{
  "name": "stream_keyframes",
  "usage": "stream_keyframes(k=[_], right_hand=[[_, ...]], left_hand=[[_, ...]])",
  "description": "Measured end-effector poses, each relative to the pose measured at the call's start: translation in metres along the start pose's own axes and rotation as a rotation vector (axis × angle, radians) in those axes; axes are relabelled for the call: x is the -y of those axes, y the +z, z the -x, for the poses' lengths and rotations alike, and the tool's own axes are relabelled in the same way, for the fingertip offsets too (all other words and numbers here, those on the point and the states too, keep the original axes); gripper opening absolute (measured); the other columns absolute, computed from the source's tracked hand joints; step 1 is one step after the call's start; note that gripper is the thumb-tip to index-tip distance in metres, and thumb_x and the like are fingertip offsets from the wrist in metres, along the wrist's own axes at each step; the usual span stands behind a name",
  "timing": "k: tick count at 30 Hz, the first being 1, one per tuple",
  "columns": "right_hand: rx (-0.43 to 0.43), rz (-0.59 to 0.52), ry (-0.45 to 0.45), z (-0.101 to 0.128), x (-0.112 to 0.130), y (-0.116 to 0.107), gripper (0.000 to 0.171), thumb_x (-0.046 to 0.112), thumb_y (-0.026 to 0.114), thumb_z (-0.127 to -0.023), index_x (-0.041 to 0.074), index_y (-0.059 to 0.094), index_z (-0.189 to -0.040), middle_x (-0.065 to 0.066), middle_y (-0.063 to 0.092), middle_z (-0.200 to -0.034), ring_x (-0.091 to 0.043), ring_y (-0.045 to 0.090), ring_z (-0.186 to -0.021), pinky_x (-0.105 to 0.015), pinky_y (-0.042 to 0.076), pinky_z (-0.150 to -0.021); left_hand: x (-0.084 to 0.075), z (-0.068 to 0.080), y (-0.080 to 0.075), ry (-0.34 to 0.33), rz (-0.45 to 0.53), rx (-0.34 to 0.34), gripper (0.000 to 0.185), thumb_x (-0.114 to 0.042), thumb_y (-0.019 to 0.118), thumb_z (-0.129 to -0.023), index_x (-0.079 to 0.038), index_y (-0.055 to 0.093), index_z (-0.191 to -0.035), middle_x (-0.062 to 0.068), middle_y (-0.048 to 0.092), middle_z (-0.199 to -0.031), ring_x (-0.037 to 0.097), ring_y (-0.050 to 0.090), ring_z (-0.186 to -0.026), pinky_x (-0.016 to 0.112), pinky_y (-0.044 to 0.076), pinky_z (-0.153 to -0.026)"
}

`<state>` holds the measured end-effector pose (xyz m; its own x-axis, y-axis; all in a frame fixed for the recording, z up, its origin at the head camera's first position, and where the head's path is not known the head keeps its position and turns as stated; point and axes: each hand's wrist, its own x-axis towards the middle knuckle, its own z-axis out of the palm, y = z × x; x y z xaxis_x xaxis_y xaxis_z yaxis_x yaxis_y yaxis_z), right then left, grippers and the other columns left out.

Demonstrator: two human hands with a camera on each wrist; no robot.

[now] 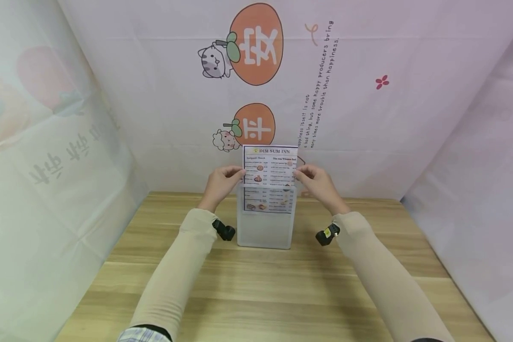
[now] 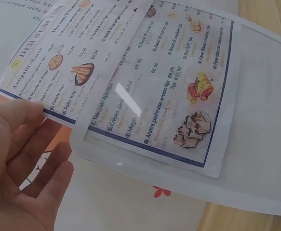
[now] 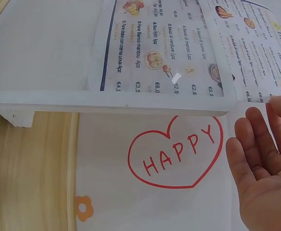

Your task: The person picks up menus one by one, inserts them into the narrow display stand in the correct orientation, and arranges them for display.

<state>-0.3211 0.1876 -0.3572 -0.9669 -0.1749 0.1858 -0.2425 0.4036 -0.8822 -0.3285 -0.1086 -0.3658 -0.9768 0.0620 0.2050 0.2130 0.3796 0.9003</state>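
Note:
A printed menu sheet (image 1: pixel 270 166) headed "DIM SUM INN" stands partly inside a clear, white-edged upright menu holder (image 1: pixel 265 230). Its lower half shows through the holder's front, while the upper half sticks out above the top edge. My left hand (image 1: pixel 223 184) pinches the sheet's left edge between thumb and fingers. On the opposite edge, my right hand (image 1: pixel 320 186) pinches it the same way. In the left wrist view the menu's lower border (image 2: pixel 212 120) lies behind the clear panel, with bare panel below it.
The holder stands on a wood-grain table (image 1: pixel 256 289) near its back edge. Behind it hangs a white printed cloth (image 1: pixel 346 118), and more cloth encloses both sides. Small black cameras (image 1: pixel 226 231) are strapped to both wrists.

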Motion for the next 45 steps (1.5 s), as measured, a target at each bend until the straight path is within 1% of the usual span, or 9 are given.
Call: stream_keyframes(k=[8,16,21,27,33,35,37,41,45], right_hand=[[0.000,0.007,-0.018,0.004,-0.003,0.000,0.037,0.042,0.058,-0.101,0.008,0.063,-0.117,-0.009,0.061,-0.120,-0.026,0.056,-0.111,-0.034,0.058,-0.078],[-0.005,-0.013,-0.008,0.005,-0.005,0.003,0.037,0.041,0.060,-0.101,0.007,0.063,-0.115,-0.010,0.061,-0.118,-0.034,0.056,-0.115,-0.036,0.057,-0.082],[-0.004,-0.015,-0.001,0.006,-0.006,0.004,0.038,0.040,0.060,-0.101,0.006,0.064,-0.117,-0.011,0.061,-0.118,-0.029,0.056,-0.111,-0.035,0.056,-0.083],[0.001,-0.012,-0.001,0.006,-0.009,0.006,0.037,0.039,0.060,-0.101,0.006,0.064,-0.117,-0.012,0.061,-0.116,-0.037,0.056,-0.114,-0.036,0.055,-0.085],[-0.015,0.021,0.008,0.007,-0.012,0.008,0.036,0.041,0.060,-0.101,0.008,0.065,-0.115,-0.009,0.064,-0.112,-0.025,0.059,-0.103,-0.034,0.054,-0.083],[-0.018,0.018,0.011,0.007,-0.013,0.008,0.035,0.041,0.061,-0.100,0.008,0.065,-0.114,-0.009,0.064,-0.111,-0.025,0.059,-0.102,-0.034,0.054,-0.083],[-0.014,0.014,0.009,0.007,-0.014,0.009,0.036,0.041,0.061,-0.100,0.008,0.065,-0.115,-0.010,0.064,-0.112,-0.028,0.059,-0.103,-0.034,0.054,-0.083],[-0.011,0.007,0.016,0.008,-0.015,0.010,0.035,0.042,0.061,-0.100,0.010,0.065,-0.113,-0.009,0.064,-0.112,-0.034,0.058,-0.108,-0.038,0.053,-0.086],[-0.010,0.020,0.013,0.009,-0.017,0.010,0.033,0.042,0.062,-0.100,0.011,0.065,-0.112,-0.009,0.063,-0.112,-0.030,0.057,-0.105,-0.046,0.050,-0.089]], left_hand=[[-0.002,0.003,0.001,-0.019,0.016,0.005,0.031,-0.041,0.067,-0.097,-0.017,0.075,-0.114,-0.002,0.070,-0.115,0.018,0.060,-0.112,0.041,0.047,-0.100],[0.006,0.004,0.002,-0.022,0.013,0.007,0.032,-0.042,0.067,-0.096,-0.017,0.074,-0.114,-0.002,0.070,-0.116,0.019,0.060,-0.112,0.041,0.048,-0.099],[0.010,0.005,0.002,-0.026,0.021,0.012,0.031,-0.041,0.067,-0.097,-0.017,0.074,-0.114,-0.001,0.069,-0.116,0.019,0.060,-0.113,0.042,0.048,-0.099],[0.014,0.006,0.003,-0.036,0.025,0.011,0.032,-0.043,0.067,-0.096,-0.017,0.074,-0.114,-0.002,0.069,-0.116,0.019,0.060,-0.113,0.042,0.048,-0.099],[0.016,0.008,0.004,-0.040,0.026,0.013,0.031,-0.042,0.068,-0.096,-0.017,0.074,-0.113,-0.001,0.070,-0.116,0.019,0.061,-0.112,0.042,0.048,-0.099],[0.017,0.009,0.004,-0.039,0.024,0.014,0.031,-0.042,0.067,-0.096,-0.018,0.074,-0.113,-0.001,0.070,-0.117,0.019,0.061,-0.113,0.042,0.048,-0.099],[0.019,0.009,0.004,-0.042,0.025,0.016,0.031,-0.042,0.067,-0.096,-0.017,0.074,-0.114,-0.001,0.070,-0.117,0.019,0.061,-0.113,0.042,0.048,-0.099],[0.020,0.011,0.005,-0.038,0.018,0.012,0.030,-0.041,0.067,-0.097,-0.017,0.074,-0.114,-0.002,0.069,-0.117,0.019,0.061,-0.113,0.041,0.048,-0.099],[0.021,0.011,0.005,-0.031,0.024,0.012,0.030,-0.041,0.067,-0.097,-0.018,0.074,-0.114,-0.002,0.069,-0.117,0.018,0.061,-0.112,0.041,0.048,-0.099]])
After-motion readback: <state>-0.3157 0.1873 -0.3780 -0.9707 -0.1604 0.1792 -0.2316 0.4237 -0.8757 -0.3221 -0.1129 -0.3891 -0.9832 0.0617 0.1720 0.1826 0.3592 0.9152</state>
